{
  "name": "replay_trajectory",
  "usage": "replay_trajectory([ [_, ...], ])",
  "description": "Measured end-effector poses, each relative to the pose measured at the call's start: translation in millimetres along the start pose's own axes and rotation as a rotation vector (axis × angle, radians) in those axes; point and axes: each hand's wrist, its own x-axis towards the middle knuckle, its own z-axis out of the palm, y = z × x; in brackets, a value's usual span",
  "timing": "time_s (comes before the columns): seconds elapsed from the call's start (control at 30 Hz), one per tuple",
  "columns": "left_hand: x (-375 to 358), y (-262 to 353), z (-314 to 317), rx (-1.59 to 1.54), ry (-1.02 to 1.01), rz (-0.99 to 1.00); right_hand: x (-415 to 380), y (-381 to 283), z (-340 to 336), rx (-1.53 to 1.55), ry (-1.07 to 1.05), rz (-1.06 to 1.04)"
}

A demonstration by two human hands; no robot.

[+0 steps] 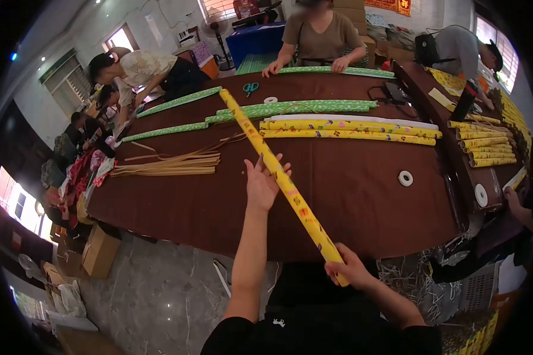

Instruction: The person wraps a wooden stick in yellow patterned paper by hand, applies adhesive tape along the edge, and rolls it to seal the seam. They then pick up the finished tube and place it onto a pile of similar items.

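Note:
A long yellow patterned paper roll (290,192) slants over the brown-covered table (361,195), its far end up and to the left. My right hand (350,266) is closed around its near end. Under the middle of the roll, my left hand (263,182) lies palm up with fingers spread, and the roll rests across them. Just beyond the hands sit several yellow rolls (349,131) in a stack, with green patterned rolls (296,110) behind them. A bundle of thin tan strips (172,165) lies left of my left hand.
White tape rolls (405,178) and teal-handled scissors (250,89) lie on the table. Across it, a person (321,38) handles a green roll; others work at left and right. More short yellow rolls (485,144) and a dark bottle (465,102) are on the right-hand table. A cardboard box (100,251) stands on the floor.

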Motion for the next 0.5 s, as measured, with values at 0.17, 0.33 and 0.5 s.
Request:
replay_trajectory([
  [0.17, 5.9, 5.6, 47.8, 0.372, 0.254, 0.077, -95.9, 92.1, -63.6, -1.047, 0.286, -0.259],
  [0.33, 7.6, 0.6, 88.2, 0.416, 0.159, 0.175, -152.8, 154.0, -92.3, -1.282, 0.483, -0.143],
  [0.5, -17.1, -20.0, 125.2, 0.312, -0.003, 0.036, -171.8, 201.7, -109.6, -1.176, 0.779, -0.178],
])
